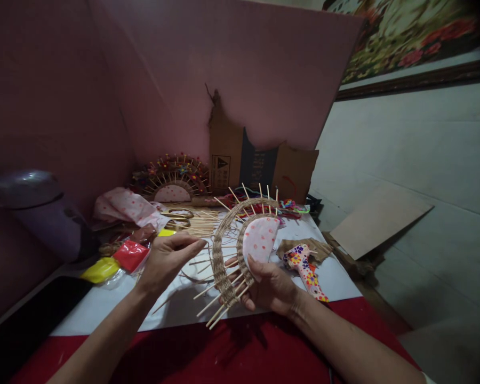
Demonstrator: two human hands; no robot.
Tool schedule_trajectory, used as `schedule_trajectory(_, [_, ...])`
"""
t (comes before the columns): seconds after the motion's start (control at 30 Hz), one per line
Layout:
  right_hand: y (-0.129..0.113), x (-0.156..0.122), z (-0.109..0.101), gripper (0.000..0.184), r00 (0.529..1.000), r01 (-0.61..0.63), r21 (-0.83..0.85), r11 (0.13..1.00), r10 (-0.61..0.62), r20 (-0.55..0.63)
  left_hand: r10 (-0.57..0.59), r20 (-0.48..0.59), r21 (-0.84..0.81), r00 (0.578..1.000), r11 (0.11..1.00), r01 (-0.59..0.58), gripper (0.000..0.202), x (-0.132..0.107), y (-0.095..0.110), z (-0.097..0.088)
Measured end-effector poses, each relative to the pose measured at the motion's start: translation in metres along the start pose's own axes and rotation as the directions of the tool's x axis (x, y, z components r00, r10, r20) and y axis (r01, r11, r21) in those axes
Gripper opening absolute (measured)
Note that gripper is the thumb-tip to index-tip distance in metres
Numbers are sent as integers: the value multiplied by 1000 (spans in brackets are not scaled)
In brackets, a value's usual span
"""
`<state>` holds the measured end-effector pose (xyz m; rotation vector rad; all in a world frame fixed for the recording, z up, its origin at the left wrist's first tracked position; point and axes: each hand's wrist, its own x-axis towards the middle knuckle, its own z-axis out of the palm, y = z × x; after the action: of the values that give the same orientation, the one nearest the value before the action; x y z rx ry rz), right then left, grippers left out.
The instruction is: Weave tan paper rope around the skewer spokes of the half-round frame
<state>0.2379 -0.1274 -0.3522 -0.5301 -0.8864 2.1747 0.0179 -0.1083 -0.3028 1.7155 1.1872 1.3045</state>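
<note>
My right hand (270, 282) holds a half-round woven piece (220, 266) above the table, thumb on its front and fingers behind. Two arcs of brown twine run over thin wooden sticks that fan outward. Its centre is a half-circle of pink dotted cloth (260, 237). To the left of the weave, my left hand (174, 258) is pinched closed, thumb against forefinger. Whatever sits between those fingertips is too small to make out. Behind the left hand lie gold-handled scissors (180, 213) and a bundle of thin sticks (202, 226).
At the back stands a similar fan (172, 192) with colourful flowers, beside torn cardboard (228, 149). Dotted cloth (122, 208) and red and yellow packets (131, 255) lie left, near a purple lamp-like object (44, 213). A floral glue gun (306, 269) rests right.
</note>
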Motion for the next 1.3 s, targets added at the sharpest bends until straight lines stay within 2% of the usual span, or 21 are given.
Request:
schedule_trajectory(0.03, [0, 0, 0, 39, 1000, -8, -1, 1000, 8, 0, 113, -15, 119, 994, 987, -110, 13, -1, 0, 0])
schedule_trajectory(0.1, [0, 1, -1, 38, 1000, -25, -1, 1000, 25, 4, 298, 19, 329, 954, 899, -288, 12, -3, 1, 1])
schedule_trajectory(0.2, [0, 2, -3, 35, 999, -35, -8, 999, 35, 10, 441, 103, 515, 892, 744, -427, 14, -5, 1, 1])
schedule_trajectory(0.33, [2, 2, -4, 35, 998, -67, -28, 997, 67, 18, 505, 187, 601, 843, 620, -505, 17, -4, -1, 1])
schedule_trajectory(0.4, [2, 2, -4, 37, 995, -88, -26, 996, 89, 33, 515, 200, 597, 833, 610, -521, 17, -3, -1, 1])
schedule_trajectory(0.53, [1, 1, -4, 35, 991, -110, -18, 994, 111, 77, 519, 172, 558, 837, 649, -517, 14, 0, -2, -2])
schedule_trajectory(0.67, [-1, 0, -6, 34, 979, -141, -19, 990, 142, 148, 455, 144, 495, 879, 736, -462, 13, 5, -1, -9])
schedule_trajectory(0.77, [-2, -1, -8, 37, 964, -185, -18, 983, 185, 193, 289, 155, 350, 945, 878, -326, 18, 8, 1, -14])
schedule_trajectory(0.87, [-3, -2, -8, 40, 959, -206, 9, 979, 200, 201, 151, 168, 195, 974, 964, -183, 18, 9, 2, -16])
schedule_trajectory(1.0, [-3, -4, -6, 43, 965, -191, 49, 980, 178, 192, 176, 136, 125, 975, 973, -194, 12, 9, 0, -14])
schedule_trajectory(1.1, [-3, -4, -7, 43, 963, -198, 64, 978, 182, 199, 171, 71, 60, 983, 983, -175, 9, 8, 0, -13])
schedule_trajectory(1.2, [-3, -4, -8, 42, 961, -192, 75, 978, 172, 219, 21, 11, -79, 1000, 997, -20, 12, 8, -1, -14])
schedule_trajectory(1.3, [-2, -4, -8, 40, 955, -167, 68, 984, 145, 259, -144, 55, -203, 988, 967, 152, 14, 7, -2, -14])
